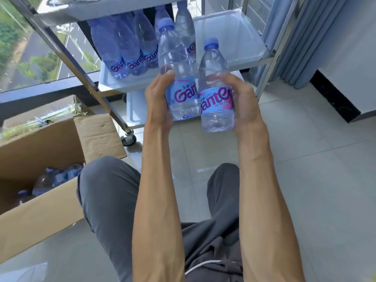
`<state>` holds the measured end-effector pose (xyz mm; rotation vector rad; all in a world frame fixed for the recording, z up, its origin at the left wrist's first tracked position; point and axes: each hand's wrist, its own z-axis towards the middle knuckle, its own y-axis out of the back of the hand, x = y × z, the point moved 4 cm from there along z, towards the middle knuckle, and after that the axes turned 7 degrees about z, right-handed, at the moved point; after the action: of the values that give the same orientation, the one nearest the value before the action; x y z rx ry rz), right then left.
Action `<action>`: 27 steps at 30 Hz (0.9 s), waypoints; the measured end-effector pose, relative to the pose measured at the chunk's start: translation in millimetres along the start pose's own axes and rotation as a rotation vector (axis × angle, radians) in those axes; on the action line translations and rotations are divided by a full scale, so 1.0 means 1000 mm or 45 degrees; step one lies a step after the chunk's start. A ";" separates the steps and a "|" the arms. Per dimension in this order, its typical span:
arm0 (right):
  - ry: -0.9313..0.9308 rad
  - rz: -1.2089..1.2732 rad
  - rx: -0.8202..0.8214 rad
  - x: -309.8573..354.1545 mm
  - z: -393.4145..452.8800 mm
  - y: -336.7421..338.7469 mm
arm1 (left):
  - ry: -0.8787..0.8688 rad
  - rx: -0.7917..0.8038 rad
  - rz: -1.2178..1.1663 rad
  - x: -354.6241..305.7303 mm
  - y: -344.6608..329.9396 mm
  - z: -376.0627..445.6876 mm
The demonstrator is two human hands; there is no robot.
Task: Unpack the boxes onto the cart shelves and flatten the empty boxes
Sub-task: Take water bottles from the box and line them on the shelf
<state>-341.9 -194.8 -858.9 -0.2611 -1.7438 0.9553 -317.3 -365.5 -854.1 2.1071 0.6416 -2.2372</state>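
Head cam: left hand (pixel 157 98) & right hand (pixel 243 102) each clamped on a bottle (pixel 179 78), (pixel 215 92), upright, aimed at mid shelf (pixel 240 53) w/ free space; box (pixel 40 180) not empty.

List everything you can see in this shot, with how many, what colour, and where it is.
Held water bottles: two, clear with blue caps and labels; one in the left hand, one in the right.
Shelf bottles: about five, clear and blue, left part of the middle cart shelf.
Cart: one, white trays on a metal frame, straight ahead.
Cardboard box: one, brown, open, on the floor at left.
Boxed bottles: blue caps, number unclear, inside the box.
Curtain: grey-blue, upper right.
Floor: light tiles.
Legs: two, grey trousers.
Left hand: grips its bottle.
Right hand: grips its bottle.
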 end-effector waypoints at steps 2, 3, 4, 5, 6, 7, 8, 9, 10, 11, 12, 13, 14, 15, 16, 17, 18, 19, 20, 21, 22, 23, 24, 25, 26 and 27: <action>-0.068 0.059 -0.062 -0.003 0.000 0.007 | 0.041 -0.013 -0.024 0.005 0.002 0.003; -0.097 0.095 -0.064 -0.005 0.000 0.011 | 0.101 0.014 -0.032 0.009 0.002 0.005; -0.112 0.115 -0.053 -0.007 0.000 0.015 | 0.183 0.049 -0.030 0.016 0.001 0.006; -0.104 0.099 -0.046 -0.008 0.001 0.019 | 0.266 0.087 -0.043 0.023 -0.002 0.007; -0.090 0.063 -0.050 -0.008 0.001 0.023 | 0.328 0.089 -0.061 0.031 -0.003 0.007; -0.067 0.011 -0.072 -0.007 0.004 0.027 | 0.360 0.062 -0.068 0.039 -0.004 0.008; -0.039 -0.046 -0.116 -0.005 0.007 0.033 | 0.359 0.006 -0.017 0.046 -0.003 0.010; -0.003 -0.104 -0.186 -0.003 0.009 0.040 | 0.337 -0.053 0.065 0.052 -0.001 0.010; 0.036 -0.160 -0.260 0.001 0.012 0.047 | 0.304 -0.100 0.160 0.056 -0.001 0.014; 0.070 -0.209 -0.329 0.004 0.015 0.053 | 0.276 -0.121 0.239 0.060 0.000 0.018; 0.097 -0.254 -0.391 0.008 0.019 0.060 | 0.247 -0.129 0.302 0.062 -0.002 0.024; 0.126 -0.308 -0.438 0.012 0.024 0.065 | 0.204 -0.134 0.354 0.063 -0.003 0.032; 0.158 -0.370 -0.473 0.016 0.029 0.069 | 0.146 -0.141 0.415 0.061 -0.005 0.041; 0.192 -0.430 -0.496 0.021 0.036 0.072 | 0.087 -0.158 0.480 0.059 -0.007 0.052; 0.227 -0.473 -0.507 0.026 0.045 0.074 | 0.030 -0.187 0.546 0.057 -0.009 0.064; 0.261 -0.504 -0.510 0.031 0.056 0.076 | -0.018 -0.227 0.608 0.054 -0.011 0.076; 0.295 -0.536 -0.503 0.035 0.067 0.075 | -0.051 -0.278 0.661 0.052 -0.011 0.089; 0.327 -0.577 -0.483 0.038 0.078 0.072 | -0.073 -0.335 0.699 0.050 -0.010 0.099; 0.358 -0.624 -0.455 0.040 0.092 0.069 | -0.090 -0.397 0.716 0.048 -0.007 0.111; 0.402 -0.683 -0.430 0.042 0.105 0.064 | -0.113 -0.452 0.722 0.046 -0.004 0.121; 0.454 -0.757 -0.411 0.044 0.118 0.059 | -0.133 -0.507 0.727 0.044 0.001 0.130; 0.507 -0.838 -0.395 0.044 0.131 0.052 | -0.150 -0.555 0.731 0.042 0.007 0.139; 0.557 -0.909 -0.378 0.044 0.143 0.046 | -0.160 -0.585 0.733 0.039 0.012 0.146; 0.591 -0.956 -0.358 0.042 0.156 0.040 | -0.165 -0.609 0.733 0.037 0.020 0.153; 0.614 -0.974 -0.345 0.039 0.168 0.034 | -0.168 -0.628 0.740 0.035 0.026 0.160; 0.627 -0.966 -0.338 0.035 0.180 0.030 | -0.172 -0.649 0.755 0.032 0.032 0.167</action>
<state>-521.6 -239.3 -873.0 0.0131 -1.3300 0.0892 -470.9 -435.0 -891.8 1.6058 0.4360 -1.6555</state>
